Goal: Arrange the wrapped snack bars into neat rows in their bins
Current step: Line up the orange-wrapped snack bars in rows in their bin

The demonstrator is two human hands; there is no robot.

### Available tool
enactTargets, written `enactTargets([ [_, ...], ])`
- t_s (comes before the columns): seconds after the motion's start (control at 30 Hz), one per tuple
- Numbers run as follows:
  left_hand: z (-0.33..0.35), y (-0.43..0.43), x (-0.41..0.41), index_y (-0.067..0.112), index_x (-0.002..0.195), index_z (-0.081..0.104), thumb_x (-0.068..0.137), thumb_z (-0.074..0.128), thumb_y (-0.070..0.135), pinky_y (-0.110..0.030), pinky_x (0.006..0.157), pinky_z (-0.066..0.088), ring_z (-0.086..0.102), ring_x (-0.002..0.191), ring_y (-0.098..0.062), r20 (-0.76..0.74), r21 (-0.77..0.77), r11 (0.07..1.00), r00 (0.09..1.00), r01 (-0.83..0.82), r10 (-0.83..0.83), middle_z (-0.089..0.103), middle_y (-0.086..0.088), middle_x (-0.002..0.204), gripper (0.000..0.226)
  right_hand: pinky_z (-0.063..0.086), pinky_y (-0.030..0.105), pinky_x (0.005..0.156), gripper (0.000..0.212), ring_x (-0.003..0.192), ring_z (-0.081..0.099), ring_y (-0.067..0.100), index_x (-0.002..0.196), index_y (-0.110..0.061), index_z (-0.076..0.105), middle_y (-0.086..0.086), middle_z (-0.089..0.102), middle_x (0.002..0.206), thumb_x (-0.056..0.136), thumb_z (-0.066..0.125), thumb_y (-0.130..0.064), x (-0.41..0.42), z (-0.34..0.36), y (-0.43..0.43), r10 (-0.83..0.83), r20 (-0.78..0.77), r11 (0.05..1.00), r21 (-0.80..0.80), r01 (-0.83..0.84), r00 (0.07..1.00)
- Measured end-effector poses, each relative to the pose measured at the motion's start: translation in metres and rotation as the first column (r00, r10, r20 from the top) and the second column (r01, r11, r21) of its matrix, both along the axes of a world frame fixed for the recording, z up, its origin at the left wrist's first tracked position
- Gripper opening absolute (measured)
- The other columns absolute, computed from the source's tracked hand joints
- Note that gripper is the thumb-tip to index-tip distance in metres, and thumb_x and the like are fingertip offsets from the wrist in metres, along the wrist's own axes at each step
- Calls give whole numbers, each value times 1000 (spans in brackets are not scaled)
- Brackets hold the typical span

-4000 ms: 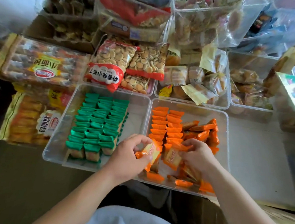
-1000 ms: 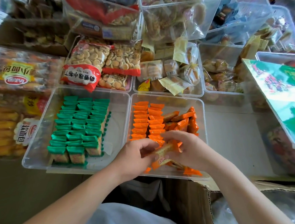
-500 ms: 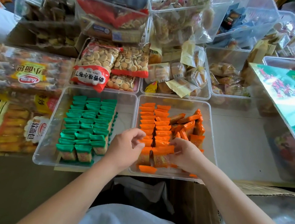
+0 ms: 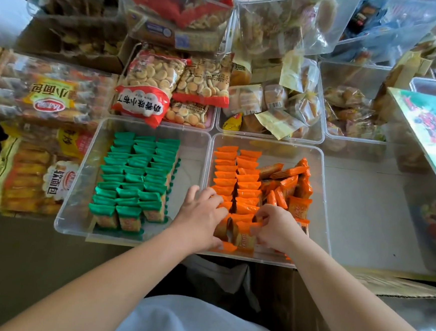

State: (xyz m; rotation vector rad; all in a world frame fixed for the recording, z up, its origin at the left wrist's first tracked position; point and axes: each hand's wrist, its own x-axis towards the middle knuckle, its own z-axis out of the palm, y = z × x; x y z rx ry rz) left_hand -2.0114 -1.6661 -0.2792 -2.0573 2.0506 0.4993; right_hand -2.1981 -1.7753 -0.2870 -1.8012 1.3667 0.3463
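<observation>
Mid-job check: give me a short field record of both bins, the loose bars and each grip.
green bin: green bars in three neat rows
orange bin: two neat orange rows at left
loose pile: jumbled orange bars at right, not yet rowed
left grip: fingers straight, resting on the rows' near end
right grip: pinches front orange bar at the near end
</observation>
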Motion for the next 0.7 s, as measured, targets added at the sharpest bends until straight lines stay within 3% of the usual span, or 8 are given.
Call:
enactTargets([
  [0.07,0,-5,1,27,136,60,80,72,70,-60,124,6,29,144,-25,45,43,999,999,-9,7,50,2,145,72,63,29,72,42,91,72,20,132,-29,57,2,70,110,93,74,-30,-1,-4,-2,-46,24,998,33,46,999],
  [0.13,0,-10,1,25,132,62,89,70,57,-58,126,5,34,140,-25,55,39,999,998,-37,34,55,2,137,55,64,31,76,44,92,73,20,137,-27,59,2,71,111,95,72,-32,-1,-6,-4,-35,19,998,47,34,999],
  [0.27,-2,-18,-1,23,122,66,98,64,33,-55,125,12,40,132,-25,58,-10,997,995,-80,80,59,2,126,26,60,26,69,34,82,71,15,128,-23,65,-3,70,100,96,70,-33,4,-4,-6,34,-12,999,40,-34,999],
  [0.37,-4,-20,-1,23,121,66,100,63,27,-56,125,9,40,132,-24,13,-8,995,995,-102,102,59,2,125,22,59,25,72,25,82,66,13,120,-22,69,-4,67,98,97,68,-32,12,-4,-5,84,-75,996,-28,-87,994],
  [0.47,-7,-14,3,24,123,68,97,68,32,-56,126,-10,40,134,-18,-80,-33,995,992,-98,95,59,7,124,27,61,30,79,26,86,66,17,119,-22,68,-4,66,98,97,67,-37,15,-4,-1,107,-126,992,-46,-113,986],
  [0.53,-10,-7,7,25,119,70,94,71,34,-54,126,-16,45,130,-15,-143,-119,988,987,-98,80,61,10,119,27,60,28,75,28,84,67,16,115,-24,67,-6,66,95,96,67,-45,15,1,-2,122,-132,987,-90,-134,984],
  [0.7,-6,-7,-1,23,120,72,87,80,27,-45,130,10,57,118,-16,-325,-246,955,943,-163,77,65,6,117,34,52,24,62,23,79,65,12,103,-28,72,-9,68,89,93,70,-48,3,32,-20,73,-30,976,-203,-78,997],
])
